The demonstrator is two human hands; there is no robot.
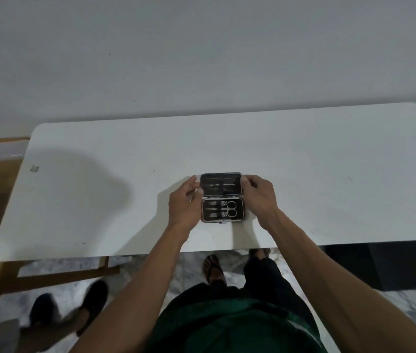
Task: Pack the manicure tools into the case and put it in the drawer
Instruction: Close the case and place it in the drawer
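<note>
Case [222,197] lies open on the table [329,174] — rigid, light, hinged (tools [221,208] strapped inside); left hand [185,200] and right hand [259,197] pinch the lid's side edges, likely the best hold.

One open manicure case [221,197] lies on one white table [329,174], flanked by two hands, the left hand [185,202] and right hand [259,197]. The case's lower half holds one pair of scissors [230,209] and two clippers; its lid holds two slim tools.
</note>
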